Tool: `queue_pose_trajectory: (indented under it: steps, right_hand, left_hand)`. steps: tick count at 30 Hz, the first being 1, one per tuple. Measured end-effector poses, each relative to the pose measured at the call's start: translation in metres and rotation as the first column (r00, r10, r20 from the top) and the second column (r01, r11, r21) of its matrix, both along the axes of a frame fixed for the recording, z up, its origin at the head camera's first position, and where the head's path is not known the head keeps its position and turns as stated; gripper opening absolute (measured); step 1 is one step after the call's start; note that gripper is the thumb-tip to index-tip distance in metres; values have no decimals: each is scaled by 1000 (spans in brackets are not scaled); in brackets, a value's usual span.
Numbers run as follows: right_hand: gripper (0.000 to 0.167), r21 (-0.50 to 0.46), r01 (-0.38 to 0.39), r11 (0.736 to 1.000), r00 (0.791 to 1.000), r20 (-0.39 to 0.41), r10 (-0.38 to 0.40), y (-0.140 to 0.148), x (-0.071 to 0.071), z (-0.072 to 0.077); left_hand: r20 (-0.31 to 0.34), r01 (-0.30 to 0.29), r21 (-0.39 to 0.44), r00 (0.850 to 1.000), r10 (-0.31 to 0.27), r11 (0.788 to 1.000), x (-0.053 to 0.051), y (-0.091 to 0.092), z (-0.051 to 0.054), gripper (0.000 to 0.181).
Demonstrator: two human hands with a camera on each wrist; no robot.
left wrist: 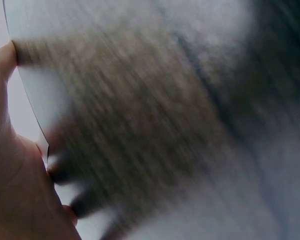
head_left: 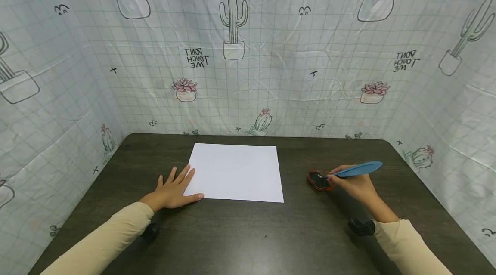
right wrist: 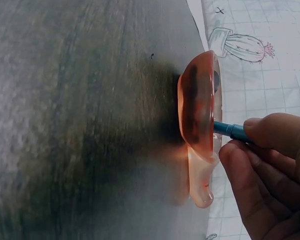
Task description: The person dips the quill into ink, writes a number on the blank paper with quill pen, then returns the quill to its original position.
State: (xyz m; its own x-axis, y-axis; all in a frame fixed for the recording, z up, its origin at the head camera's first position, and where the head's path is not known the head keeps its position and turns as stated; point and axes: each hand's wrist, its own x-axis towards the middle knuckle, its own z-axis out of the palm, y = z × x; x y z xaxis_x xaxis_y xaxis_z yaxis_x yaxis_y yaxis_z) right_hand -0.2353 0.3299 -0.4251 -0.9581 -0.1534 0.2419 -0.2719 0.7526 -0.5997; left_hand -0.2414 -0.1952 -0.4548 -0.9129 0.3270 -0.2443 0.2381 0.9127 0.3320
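Observation:
A white sheet of paper lies on the dark table. My left hand rests flat with spread fingers at the sheet's left edge, its thumb by the lower left corner. In my right hand, thumb and fingers pinch a blue feather-shaped quill pen near its lower end. The pen's tip reaches into a small reddish see-through dish with a stubby handle, to the right of the paper. Dark liquid, looking like ink, fills much of the dish. The very tip is hidden inside it.
The dark wooden table has a far edge against a white checked cloth printed with cacti, which also hangs at both sides. A dark wrist device sits under the right wrist, another under the left.

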Motion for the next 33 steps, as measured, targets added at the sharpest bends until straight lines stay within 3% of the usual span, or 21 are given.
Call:
queue_pose_trajectory:
  steps: [6,12,24,33]
  right_hand:
    - [11,6,12,1000,1000,14,-12,0,4,3]
    - [11,-6,-15,1000,1000,24,15,-5,3,2]
    - [12,39,25,999,1000,17,-26,-4,6,3]
    - [11,-1,-43,999,998,35,43,-12,5,2]
  left_hand:
    - [-8,-7,-22,1000,7,1000,-7,-5,-14,103]
    - [-6,-4,-15,1000,4,1000,-8,-6,-17,103]
    - [-15,-2,-3,1000,2,1000,-4,-3,-12,101]
    - [7,1,-6,1000,-1,1000,1,0,0,98]
